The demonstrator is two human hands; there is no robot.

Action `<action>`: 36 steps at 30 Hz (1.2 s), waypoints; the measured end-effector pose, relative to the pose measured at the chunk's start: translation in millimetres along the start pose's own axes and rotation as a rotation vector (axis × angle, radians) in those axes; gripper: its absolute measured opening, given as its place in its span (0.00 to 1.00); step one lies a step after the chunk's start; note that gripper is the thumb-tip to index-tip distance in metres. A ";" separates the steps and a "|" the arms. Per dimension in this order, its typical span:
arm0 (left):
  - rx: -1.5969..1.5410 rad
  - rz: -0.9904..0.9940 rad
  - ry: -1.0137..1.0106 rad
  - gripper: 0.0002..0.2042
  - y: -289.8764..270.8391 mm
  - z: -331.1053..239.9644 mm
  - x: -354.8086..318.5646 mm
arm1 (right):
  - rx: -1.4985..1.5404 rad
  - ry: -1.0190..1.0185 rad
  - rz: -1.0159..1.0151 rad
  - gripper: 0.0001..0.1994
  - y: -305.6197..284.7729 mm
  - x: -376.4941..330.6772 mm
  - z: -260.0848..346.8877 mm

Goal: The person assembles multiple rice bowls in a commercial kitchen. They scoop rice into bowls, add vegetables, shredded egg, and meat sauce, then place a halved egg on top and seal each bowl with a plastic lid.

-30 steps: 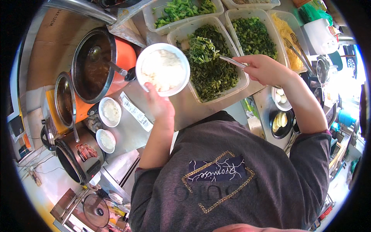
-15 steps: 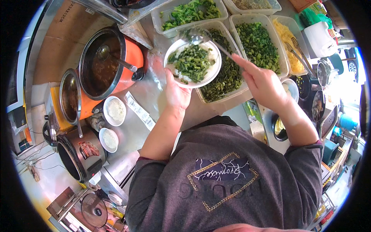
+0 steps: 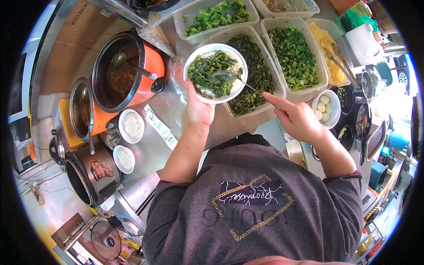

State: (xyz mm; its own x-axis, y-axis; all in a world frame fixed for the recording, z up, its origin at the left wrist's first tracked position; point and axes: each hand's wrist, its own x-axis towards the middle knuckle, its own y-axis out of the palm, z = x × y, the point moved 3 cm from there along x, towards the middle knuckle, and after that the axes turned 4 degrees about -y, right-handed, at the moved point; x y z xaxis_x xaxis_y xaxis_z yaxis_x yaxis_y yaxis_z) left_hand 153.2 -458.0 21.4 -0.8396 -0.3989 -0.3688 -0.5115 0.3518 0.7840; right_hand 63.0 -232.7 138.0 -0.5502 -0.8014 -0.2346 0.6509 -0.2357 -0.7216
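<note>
Left of right hand (image 3: 300,121), bowl (image 3: 221,100): thumb of left hand (image 3: 201,109) on near rim, other fingers hidden.
Spoon (image 3: 251,88): slants far-left into greens (image 3: 212,64), pinched by right fingers.

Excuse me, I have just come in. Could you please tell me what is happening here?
A person is holding up a white bowl in the left hand; it contains rice and chopped greens. The right hand holds a spoon, with its blurred head at those greens. The bowl partly hides a plastic tub of darker greens. To the left, two more bowls of rice stand on the metal counter, near an orange pot.
</note>
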 end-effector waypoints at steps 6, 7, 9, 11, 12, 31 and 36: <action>0.115 -0.046 0.020 0.27 3.4 14.6 -11.5 | 0.054 -0.093 -0.165 0.23 9.3 26.6 -7.4; 0.111 -0.020 0.027 0.27 4.1 16.7 -13.2 | 0.046 -0.097 -0.185 0.23 9.8 28.7 -9.8; 0.101 -0.011 0.037 0.28 3.0 19.0 -15.7 | 0.077 -0.055 -0.211 0.23 9.6 23.8 -16.7; 0.085 -0.025 0.056 0.28 1.2 19.5 -17.5 | 0.142 -0.057 -0.206 0.23 11.6 10.1 -21.0; 0.075 -0.039 0.061 0.29 0.3 19.3 -18.1 | 0.160 -0.127 -0.222 0.24 14.0 1.8 -19.7; 0.012 -0.043 0.123 0.29 -7.4 25.1 -49.6 | 0.213 -0.289 -0.207 0.23 46.1 -17.9 -27.8; -0.111 -0.071 0.058 0.30 -28.7 13.2 -57.0 | 0.619 -0.040 -0.219 0.23 68.9 -3.2 -57.0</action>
State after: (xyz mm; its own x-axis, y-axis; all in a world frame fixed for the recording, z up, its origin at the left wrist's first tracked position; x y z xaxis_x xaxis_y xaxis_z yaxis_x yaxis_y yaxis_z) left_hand 213.3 -434.2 13.4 -0.7882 -0.4687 -0.3989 -0.5437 0.2266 0.8081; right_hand 79.9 -215.0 52.0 -0.6918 -0.7163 -0.0918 0.7136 -0.6585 -0.2392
